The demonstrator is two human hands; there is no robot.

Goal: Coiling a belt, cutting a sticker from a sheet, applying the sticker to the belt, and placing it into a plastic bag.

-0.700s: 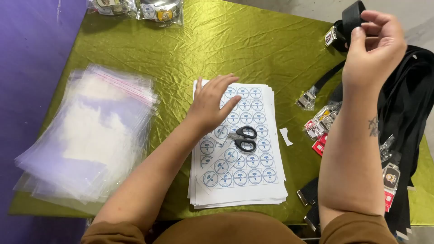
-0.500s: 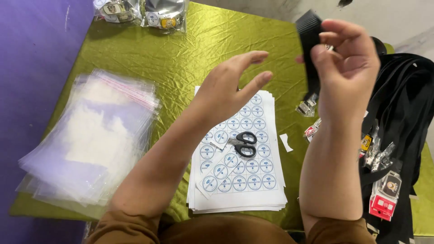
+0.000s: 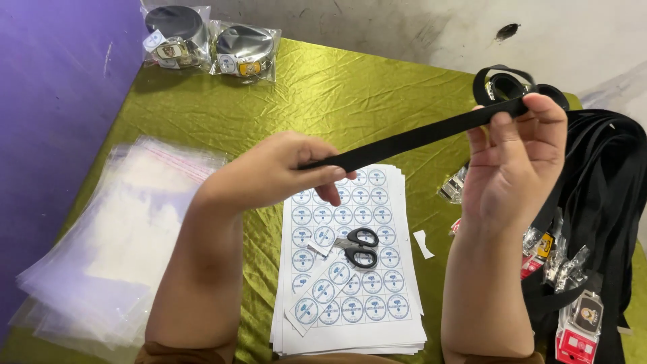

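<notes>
Your left hand (image 3: 283,168) pinches the free end of the black belt (image 3: 411,138) above the sticker sheets (image 3: 350,269) and scissors (image 3: 357,246); your right hand (image 3: 519,155) grips the coiled end. Keep the strap taut and flat, untwisted, while you roll

Head view — steeply down, close over table (image 3: 377,101)
</notes>
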